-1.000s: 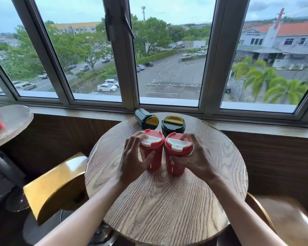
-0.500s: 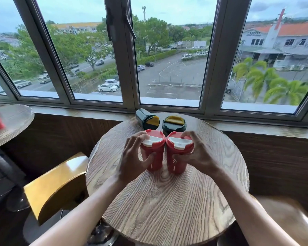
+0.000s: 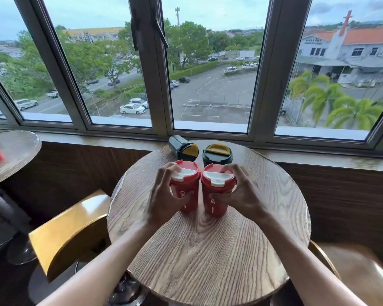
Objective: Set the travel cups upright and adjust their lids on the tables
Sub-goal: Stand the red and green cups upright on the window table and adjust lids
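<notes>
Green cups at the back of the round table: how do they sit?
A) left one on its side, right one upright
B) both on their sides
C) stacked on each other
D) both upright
A: the left green cup lies tipped over on its side, while the right green cup stands upright.

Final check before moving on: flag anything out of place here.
The dark green travel cup with a yellow lid, far left on the round wooden table, lies on its side while its matching dark green cup beside it stands upright.
</notes>
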Available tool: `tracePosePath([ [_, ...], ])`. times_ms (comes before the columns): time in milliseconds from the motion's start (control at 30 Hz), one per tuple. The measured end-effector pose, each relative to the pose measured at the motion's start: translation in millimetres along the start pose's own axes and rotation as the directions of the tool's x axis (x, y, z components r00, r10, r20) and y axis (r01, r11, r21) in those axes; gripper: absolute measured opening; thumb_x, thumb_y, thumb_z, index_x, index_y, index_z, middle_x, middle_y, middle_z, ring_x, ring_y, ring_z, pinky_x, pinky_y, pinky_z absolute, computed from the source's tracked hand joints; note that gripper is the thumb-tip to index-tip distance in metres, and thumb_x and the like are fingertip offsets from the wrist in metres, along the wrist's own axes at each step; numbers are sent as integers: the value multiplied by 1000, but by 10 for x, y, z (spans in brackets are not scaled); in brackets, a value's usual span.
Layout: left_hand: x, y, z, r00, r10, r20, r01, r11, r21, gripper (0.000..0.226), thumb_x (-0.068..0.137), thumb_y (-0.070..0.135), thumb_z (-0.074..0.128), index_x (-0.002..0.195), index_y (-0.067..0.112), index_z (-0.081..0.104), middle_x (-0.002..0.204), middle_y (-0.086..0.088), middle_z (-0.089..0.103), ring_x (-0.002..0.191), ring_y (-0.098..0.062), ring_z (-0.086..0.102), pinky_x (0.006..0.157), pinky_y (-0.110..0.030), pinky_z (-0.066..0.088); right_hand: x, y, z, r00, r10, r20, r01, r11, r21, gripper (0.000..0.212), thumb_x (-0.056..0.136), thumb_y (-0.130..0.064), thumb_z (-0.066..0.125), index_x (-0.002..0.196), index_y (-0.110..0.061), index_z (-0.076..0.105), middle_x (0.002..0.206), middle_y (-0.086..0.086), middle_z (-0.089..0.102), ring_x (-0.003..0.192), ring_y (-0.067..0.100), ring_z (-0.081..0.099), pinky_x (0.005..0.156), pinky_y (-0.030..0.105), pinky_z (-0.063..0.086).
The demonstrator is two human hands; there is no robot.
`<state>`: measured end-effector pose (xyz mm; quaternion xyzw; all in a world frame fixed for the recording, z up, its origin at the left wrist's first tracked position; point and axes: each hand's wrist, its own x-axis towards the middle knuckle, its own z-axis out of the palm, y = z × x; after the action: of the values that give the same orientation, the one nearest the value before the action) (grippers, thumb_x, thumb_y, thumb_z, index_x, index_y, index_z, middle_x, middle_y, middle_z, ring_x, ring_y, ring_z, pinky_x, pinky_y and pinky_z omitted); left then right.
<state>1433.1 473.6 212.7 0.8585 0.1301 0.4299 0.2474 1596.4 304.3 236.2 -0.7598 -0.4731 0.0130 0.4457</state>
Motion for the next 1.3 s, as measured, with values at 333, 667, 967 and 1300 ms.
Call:
tracePosePath([
  [333, 45, -73, -78, 1000, 15, 18, -15, 1000, -9, 70, 67, 44, 74, 125, 18, 44, 133, -8, 48, 116, -6, 46, 88, -16, 51, 22, -74, 85, 1000, 27, -11, -28, 999, -19, 70, 59, -40, 89, 117, -27, 52, 124, 1, 44, 113, 16, 47, 80, 14, 37],
  [667, 14, -113, -114, 995, 91, 46, -89, 995, -42, 56, 81, 46, 70, 122, 15, 47, 140, -7, 44, 125, -16, 47, 93, -4, 39, -8, -223, -30, 997, 66, -52, -70, 993, -92, 82, 65, -90, 41, 111, -26, 63, 119, -8, 44, 111, 9, 35, 89, 25, 30],
  [967, 236, -234, -299, 978, -206, -39, 199, 971, -129, 51, 93, 53, 45, 122, 13, 57, 127, -6, 56, 112, -14, 55, 85, -13, 40, 278, -498, -94, 986, 14, -163, -34, 992, -120, 17, 89, -33, 66, 101, -20, 67, 102, -3, 65, 93, 14, 61, 74, 18, 43],
  [1300, 940, -696, -301, 974, -146, 175, 111, 974, 196, 25, 89, 5, 64, 113, 8, 66, 113, -10, 67, 107, -22, 60, 90, -26, 44, 1084, -594, -56, 996, 86, 17, -78, 956, -281, 31, 87, -34, 67, 115, -20, 64, 116, 7, 63, 104, 21, 58, 87, 35, 49],
])
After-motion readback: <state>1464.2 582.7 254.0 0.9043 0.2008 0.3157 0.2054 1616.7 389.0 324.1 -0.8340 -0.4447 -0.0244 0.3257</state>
